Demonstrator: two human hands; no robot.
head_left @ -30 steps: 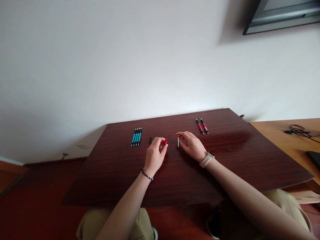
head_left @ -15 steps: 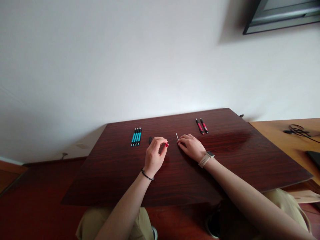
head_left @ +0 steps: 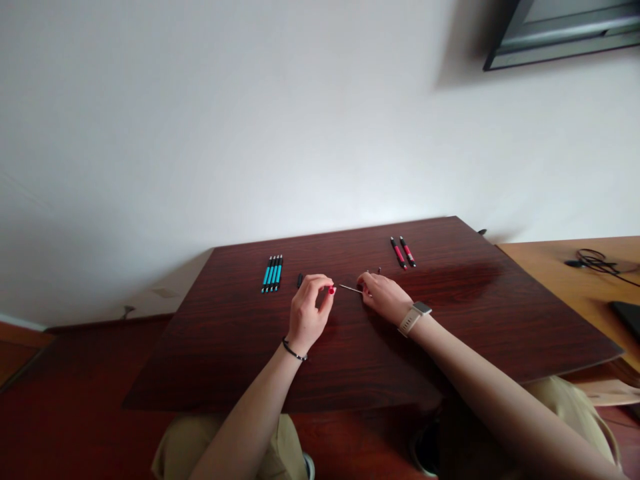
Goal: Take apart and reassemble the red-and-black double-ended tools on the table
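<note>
My left hand, wearing a dark bracelet, pinches a red pen barrel whose end faces me; most of it is hidden by the fingers. In my right hand, with a watch on its wrist, is a thin pen refill. The refill's tip points left toward the barrel, with a gap between them. Just left of my left hand lies a short black pen part. A tiny dark piece shows beyond my right knuckles; I cannot make out its kind.
Several blue-and-black pens lie side by side on the left of the dark wooden table. Two red-and-black pens rest at the back right. A lighter desk with a black cable adjoins on the right. The wall stands behind.
My right hand has lifted the refill and turned it from pointing away to pointing left toward the red barrel. My left hand has barely moved.
</note>
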